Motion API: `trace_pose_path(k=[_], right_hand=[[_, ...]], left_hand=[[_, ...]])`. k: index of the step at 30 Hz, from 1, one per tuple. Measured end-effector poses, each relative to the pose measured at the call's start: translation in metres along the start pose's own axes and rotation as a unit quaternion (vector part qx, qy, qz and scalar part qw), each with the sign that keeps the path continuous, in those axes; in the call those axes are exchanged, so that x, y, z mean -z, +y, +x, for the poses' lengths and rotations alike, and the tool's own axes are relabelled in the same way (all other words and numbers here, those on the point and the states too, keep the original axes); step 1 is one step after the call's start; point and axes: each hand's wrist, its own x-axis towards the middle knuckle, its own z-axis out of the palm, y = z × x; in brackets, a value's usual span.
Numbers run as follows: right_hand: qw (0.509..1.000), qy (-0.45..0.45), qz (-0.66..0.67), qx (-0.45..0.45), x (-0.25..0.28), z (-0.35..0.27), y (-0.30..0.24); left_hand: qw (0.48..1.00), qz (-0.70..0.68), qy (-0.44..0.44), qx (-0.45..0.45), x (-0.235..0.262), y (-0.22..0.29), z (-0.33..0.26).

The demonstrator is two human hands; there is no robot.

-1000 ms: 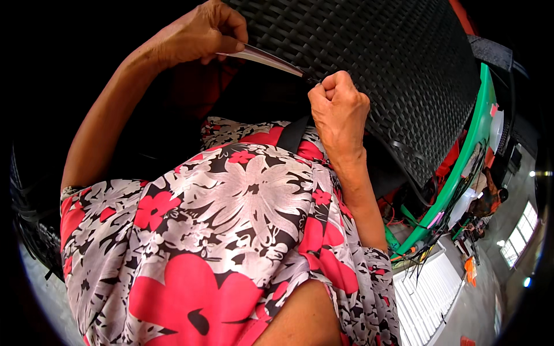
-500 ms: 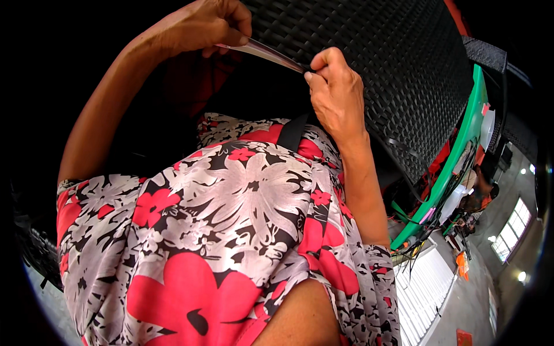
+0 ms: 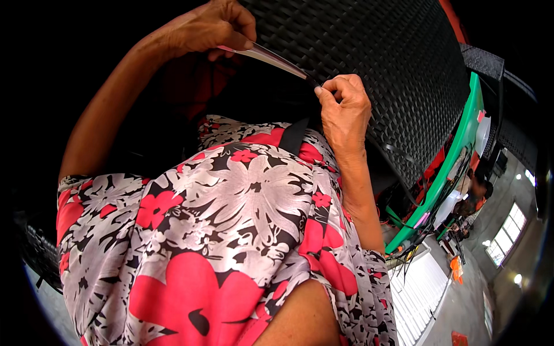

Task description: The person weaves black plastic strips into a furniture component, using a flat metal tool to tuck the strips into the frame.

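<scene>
My left hand (image 3: 222, 30) pinches one end of a thin, pale, flat strip (image 3: 276, 59) at the top of the view. From there the strip slants down to the right and ends in a dark, narrow part. My right hand (image 3: 348, 112) has thumb and fingers closed on that dark end. Behind both hands rises a black woven panel (image 3: 381, 75), like rattan furniture. Whether the dark end belongs to the strip or to the weave, I cannot make out. The strip's other end is hidden in my left fingers.
A green curved edge (image 3: 456, 164) at the right holds a jumble of dark strands and pale items. A loose black strand (image 3: 404, 151) sticks out from the panel's lower edge. Beyond lie a grey floor (image 3: 424, 311), an orange item (image 3: 456, 269) and a bright window (image 3: 506, 233).
My right hand has moved slightly down and to the right, and its fingers have curled tighter. More of the strip's dark end shows. My left hand has shifted slightly right.
</scene>
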Motion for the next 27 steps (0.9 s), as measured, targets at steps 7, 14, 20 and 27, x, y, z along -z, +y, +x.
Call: trace_pose_path(k=[7,14,20,27], right_hand=[[0.993,-0.007,-0.098,0.062,-0.007,0.003,0.0],[0.979,0.004,-0.159,0.13,-0.011,0.003,0.003],[0.973,0.021,-0.182,0.137,-0.019,0.0,-0.004],[0.973,-0.002,-0.187,0.135,-0.013,0.01,-0.001]], left_hand=[[1.0,-0.01,0.01,0.006,0.0,-0.002,0.0],[1.0,0.008,0.012,0.005,0.001,-0.005,0.001],[1.0,0.012,0.011,0.006,0.004,0.002,0.0],[1.0,-0.006,0.019,0.009,0.007,0.005,-0.001]])
